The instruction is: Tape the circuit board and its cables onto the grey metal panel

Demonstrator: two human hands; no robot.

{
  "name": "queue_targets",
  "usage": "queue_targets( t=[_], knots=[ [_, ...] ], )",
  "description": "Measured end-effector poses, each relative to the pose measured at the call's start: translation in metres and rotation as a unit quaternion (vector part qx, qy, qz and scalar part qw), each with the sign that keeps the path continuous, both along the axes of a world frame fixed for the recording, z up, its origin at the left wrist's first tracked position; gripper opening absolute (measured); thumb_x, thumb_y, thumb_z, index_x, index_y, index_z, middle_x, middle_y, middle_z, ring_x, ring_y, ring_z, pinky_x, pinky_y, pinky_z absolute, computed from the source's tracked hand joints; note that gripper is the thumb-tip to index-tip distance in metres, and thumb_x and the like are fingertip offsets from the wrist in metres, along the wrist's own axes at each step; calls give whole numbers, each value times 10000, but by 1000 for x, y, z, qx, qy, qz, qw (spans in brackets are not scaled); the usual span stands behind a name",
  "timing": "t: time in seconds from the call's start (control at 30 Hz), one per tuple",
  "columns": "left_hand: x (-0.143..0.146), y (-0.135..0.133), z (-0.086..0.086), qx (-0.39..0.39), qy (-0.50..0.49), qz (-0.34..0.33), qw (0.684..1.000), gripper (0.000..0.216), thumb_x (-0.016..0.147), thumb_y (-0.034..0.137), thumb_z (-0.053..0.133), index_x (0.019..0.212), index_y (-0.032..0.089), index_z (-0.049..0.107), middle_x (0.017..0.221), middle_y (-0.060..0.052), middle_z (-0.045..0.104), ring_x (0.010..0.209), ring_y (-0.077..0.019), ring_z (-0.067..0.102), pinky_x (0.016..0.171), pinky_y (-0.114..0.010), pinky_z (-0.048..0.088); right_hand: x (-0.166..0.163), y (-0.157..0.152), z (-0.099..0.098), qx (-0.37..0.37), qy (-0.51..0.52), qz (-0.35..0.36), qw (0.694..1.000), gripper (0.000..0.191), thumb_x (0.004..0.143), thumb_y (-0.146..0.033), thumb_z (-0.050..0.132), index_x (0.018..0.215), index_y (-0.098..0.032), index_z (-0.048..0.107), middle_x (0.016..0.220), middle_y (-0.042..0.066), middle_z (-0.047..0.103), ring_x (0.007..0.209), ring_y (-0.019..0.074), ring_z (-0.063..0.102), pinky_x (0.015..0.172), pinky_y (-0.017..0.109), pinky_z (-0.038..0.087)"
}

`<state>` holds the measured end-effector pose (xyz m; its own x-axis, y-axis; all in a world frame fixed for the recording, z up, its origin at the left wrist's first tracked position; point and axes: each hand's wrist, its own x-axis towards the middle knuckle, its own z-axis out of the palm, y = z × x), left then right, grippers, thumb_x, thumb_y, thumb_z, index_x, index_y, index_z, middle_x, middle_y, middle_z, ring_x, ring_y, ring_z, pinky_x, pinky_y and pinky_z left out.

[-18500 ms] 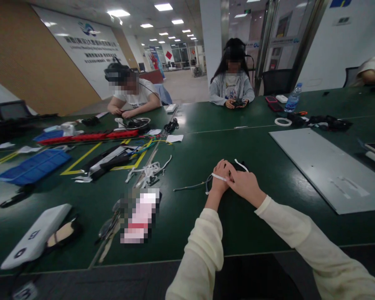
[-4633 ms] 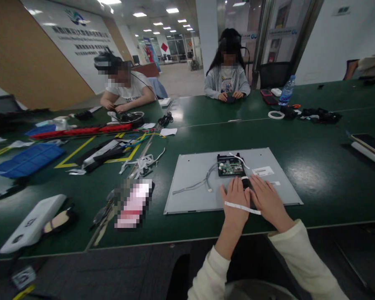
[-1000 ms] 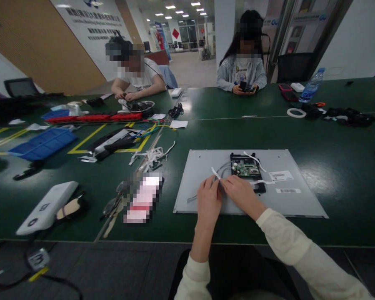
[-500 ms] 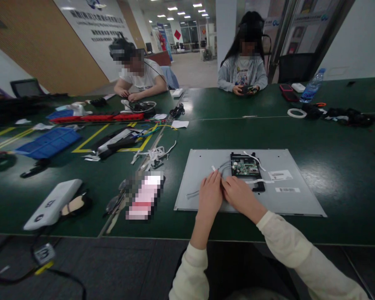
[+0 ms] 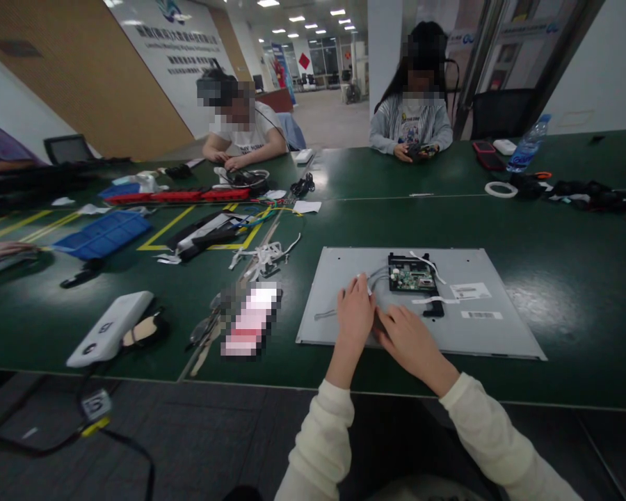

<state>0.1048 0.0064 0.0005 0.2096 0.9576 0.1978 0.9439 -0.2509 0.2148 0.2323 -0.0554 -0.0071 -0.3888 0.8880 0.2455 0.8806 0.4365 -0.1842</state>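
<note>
A grey metal panel [image 5: 474,264] lies flat on the table before me. Mounted on it is a green circuit board [image 5: 410,278] in a black bracket [image 5: 435,306], with white tape strips [image 5: 432,300] over the bracket. From the board a grey cable [image 5: 380,273] runs left under my left hand [image 5: 355,309], and its end shows again on the far side. The left fingers are closed on this cable, near a small white piece. My right hand [image 5: 405,337] is close beside it, fingers curled and tips bent down to the panel's lower part; what they pinch is hidden.
To the left lie a phone [image 5: 251,320], a white power bank [image 5: 112,327], crumpled white strips [image 5: 265,260] and a blue tray [image 5: 103,235]. A water bottle [image 5: 529,145] and tape roll [image 5: 501,189] are at the back right. Two people sit across the table.
My right hand has drawn slightly down towards me, off the bracket's edge. The left hand stays by the cable, its fingers a little more bent. The view has shifted slightly.
</note>
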Motion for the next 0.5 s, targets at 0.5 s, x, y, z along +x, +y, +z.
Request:
queue_targets(
  t=[0.5],
  knots=[
    [-23, -3, 8, 31, -92, -40, 994, 521, 907, 256, 474, 1403, 151, 353, 1384, -135, 499, 1237, -232, 512, 1010, -368, 433, 0, -6, -3, 10, 31, -23, 999, 353, 917, -246, 468, 1249, -151, 542, 954, 93, 572, 901, 229, 521, 791, 365, 447]
  ],
)
